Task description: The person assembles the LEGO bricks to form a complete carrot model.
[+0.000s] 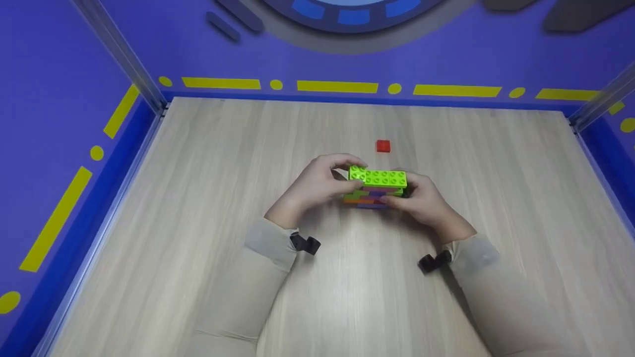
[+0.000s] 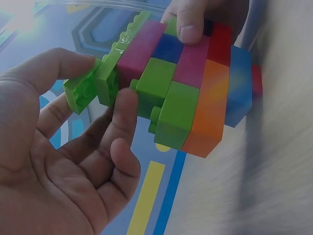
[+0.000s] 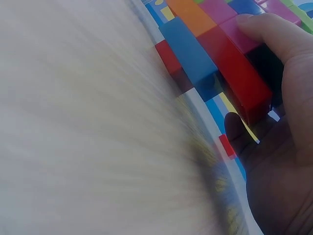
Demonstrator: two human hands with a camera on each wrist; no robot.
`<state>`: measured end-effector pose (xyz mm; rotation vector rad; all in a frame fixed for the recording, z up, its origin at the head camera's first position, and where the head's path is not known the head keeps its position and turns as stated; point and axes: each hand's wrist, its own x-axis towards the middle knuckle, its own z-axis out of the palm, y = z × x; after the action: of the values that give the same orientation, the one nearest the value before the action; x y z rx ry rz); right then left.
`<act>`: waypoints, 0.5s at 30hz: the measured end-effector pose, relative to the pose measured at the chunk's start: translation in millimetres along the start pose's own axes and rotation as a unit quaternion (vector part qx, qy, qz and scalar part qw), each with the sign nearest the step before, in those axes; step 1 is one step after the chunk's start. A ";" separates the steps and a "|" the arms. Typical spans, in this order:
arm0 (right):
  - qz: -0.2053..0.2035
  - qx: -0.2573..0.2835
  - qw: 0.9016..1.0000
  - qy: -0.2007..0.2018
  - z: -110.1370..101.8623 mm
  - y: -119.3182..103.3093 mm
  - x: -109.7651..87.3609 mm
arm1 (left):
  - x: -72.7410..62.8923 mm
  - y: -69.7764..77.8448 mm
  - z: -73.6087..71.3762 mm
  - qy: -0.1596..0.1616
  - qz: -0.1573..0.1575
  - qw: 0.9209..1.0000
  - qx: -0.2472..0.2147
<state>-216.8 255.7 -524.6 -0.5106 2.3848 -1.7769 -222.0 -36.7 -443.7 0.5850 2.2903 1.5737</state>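
Observation:
A stack of toy building bricks [image 2: 168, 98] in green, pink, blue, orange and red layers stands upright between both hands. My left hand [image 1: 320, 182] pinches a small green brick [image 2: 80, 91] between thumb and fingers, at the left end of the stack's long green top row [image 1: 386, 178]. In the left wrist view this brick sits slightly apart from the row and tilted. My right hand [image 1: 422, 199] grips the stack at its right end, the thumb on a pink brick [image 3: 234, 34]. Whether the stack's bottom touches the table cannot be told.
A loose red brick [image 1: 383, 146] lies on the wood-grain table [image 1: 347, 277] beyond the stack. Blue panels with yellow marks [image 1: 337, 87] wall the table's back and sides. Black wrist cameras [image 1: 305, 244] sit on both sleeves.

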 end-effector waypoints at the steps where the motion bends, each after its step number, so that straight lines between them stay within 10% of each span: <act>1: 0.001 0.000 1.000 0.000 0.0 0.6 0.1 | -0.1 -0.3 -0.2 0.000 0.000 1.000 -0.003; 15: 0.015 0.004 1.000 0.003 1.0 -0.8 0.7 | 1.7 -2.3 -1.0 0.005 0.010 1.000 -0.013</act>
<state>-217.0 254.3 -524.0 -0.4666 2.3754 -1.7779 -224.3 -37.4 -445.5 0.5966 2.2746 1.6163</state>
